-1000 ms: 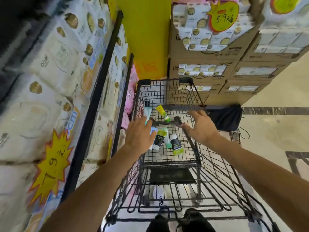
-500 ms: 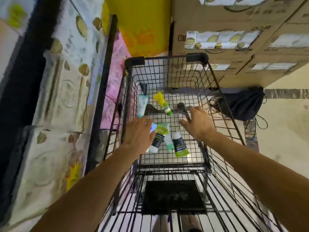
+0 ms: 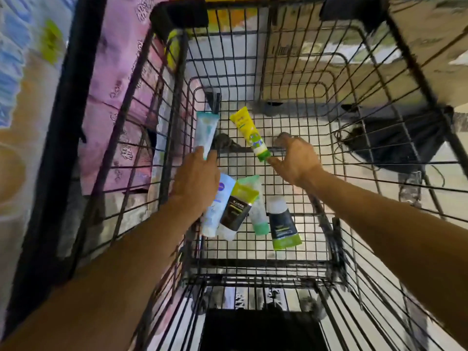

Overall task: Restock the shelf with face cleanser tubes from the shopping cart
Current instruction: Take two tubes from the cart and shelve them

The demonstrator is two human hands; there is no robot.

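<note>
Head view: both hands (image 3: 196,177) (image 3: 297,160) inside cart (image 3: 253,26), tubes (image 3: 282,225) between.

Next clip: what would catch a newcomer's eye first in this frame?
Both hands reach down into the black wire shopping cart: the left hand touches the pale blue tube by the cart's left wall, while the right hand has its thumb at the green cap of the yellow tube near the middle. Between the forearms lies a loose cluster of other tubes, including a black-and-green tube. Pink packages fill the shelf on the left.
</note>
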